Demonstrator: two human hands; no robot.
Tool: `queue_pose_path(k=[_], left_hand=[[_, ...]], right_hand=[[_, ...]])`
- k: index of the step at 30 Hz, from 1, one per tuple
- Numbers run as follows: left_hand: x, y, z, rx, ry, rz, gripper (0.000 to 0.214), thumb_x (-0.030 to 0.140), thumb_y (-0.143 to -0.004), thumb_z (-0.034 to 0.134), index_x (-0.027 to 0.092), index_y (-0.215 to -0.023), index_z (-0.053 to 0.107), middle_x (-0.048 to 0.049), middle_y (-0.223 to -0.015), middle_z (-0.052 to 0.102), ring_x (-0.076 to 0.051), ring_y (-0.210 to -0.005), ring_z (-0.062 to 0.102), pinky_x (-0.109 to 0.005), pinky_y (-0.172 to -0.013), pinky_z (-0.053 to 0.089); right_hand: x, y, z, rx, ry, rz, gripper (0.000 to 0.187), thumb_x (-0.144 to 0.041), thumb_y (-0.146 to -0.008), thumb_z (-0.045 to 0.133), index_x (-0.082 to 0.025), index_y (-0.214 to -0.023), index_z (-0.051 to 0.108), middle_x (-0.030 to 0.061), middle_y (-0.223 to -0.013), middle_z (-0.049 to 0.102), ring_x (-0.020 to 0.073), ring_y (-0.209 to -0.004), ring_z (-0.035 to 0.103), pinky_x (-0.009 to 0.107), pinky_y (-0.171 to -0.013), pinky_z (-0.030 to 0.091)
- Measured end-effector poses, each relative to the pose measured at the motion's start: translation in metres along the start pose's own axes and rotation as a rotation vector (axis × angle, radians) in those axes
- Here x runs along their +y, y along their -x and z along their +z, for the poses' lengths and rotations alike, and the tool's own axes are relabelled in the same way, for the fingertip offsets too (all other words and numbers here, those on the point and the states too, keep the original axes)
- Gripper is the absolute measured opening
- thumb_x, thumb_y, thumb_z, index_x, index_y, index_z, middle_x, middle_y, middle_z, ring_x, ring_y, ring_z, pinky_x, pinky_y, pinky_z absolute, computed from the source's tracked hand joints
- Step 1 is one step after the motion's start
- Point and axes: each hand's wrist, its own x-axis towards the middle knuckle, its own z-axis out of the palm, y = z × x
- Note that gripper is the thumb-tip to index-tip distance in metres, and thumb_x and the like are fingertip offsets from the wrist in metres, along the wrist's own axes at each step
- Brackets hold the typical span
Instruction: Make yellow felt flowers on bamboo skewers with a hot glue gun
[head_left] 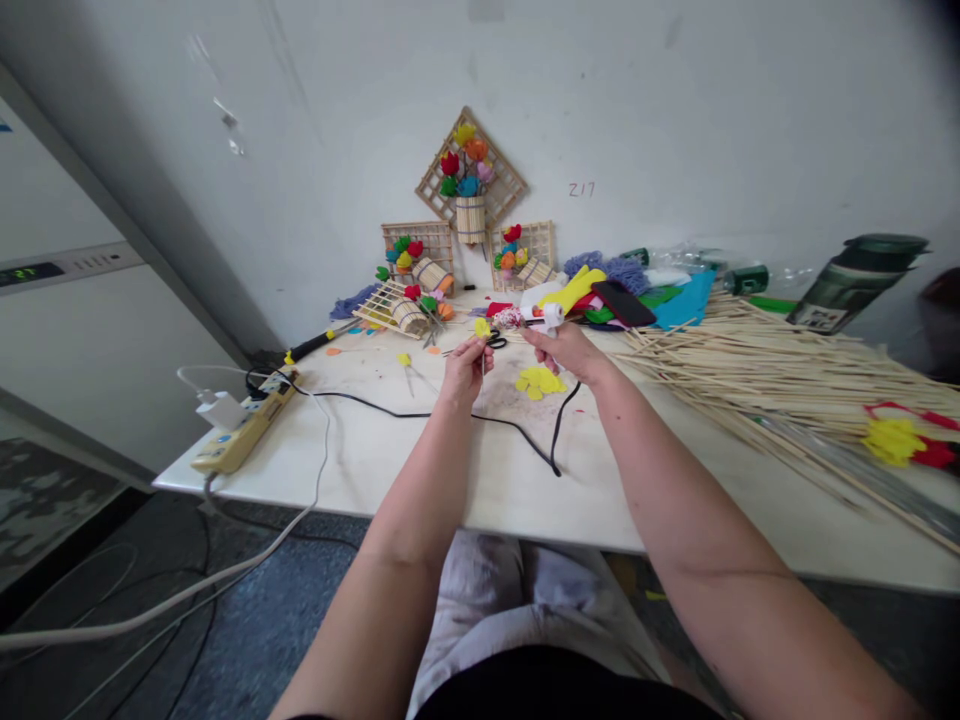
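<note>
My left hand (468, 373) is closed on a thin stem topped by a small yellow flower (482, 327). To its right, my right hand (566, 350) grips a white glue gun (551, 316), whose nozzle points left toward the flower without visibly touching it. Black-handled scissors (496, 340) lie on the table just behind and between the hands. Below the glue gun rests a loose pile of yellow petal pieces (540, 382). Another small yellow flower (404, 359) on a stem lies left of my left hand.
Lattice panels with colourful flowers (470, 185) stand against the wall. Many thin wooden sticks (780, 350) spread over the right side, near a dark bottle (859, 283). A black cord (517, 427) loops across the white table from a power strip (244, 430) on the left.
</note>
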Motion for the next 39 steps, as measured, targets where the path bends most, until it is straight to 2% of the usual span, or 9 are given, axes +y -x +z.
queue_pose_path(k=[39], left_hand=[[0.0003, -0.0022, -0.0022, 0.031, 0.039, -0.019, 0.015, 0.017, -0.069, 0.071, 0.013, -0.076, 0.059, 0.0037, -0.053, 0.054, -0.003, -0.045, 0.049, -0.014, -0.046, 0.040]], right_hand=[[-0.0016, 0.0013, -0.0052, -0.064, 0.039, 0.007, 0.042, -0.055, -0.069, 0.067, -0.017, -0.062, 0.051, -0.0033, -0.048, 0.050, 0.0055, -0.033, 0.040, 0.019, -0.030, 0.032]])
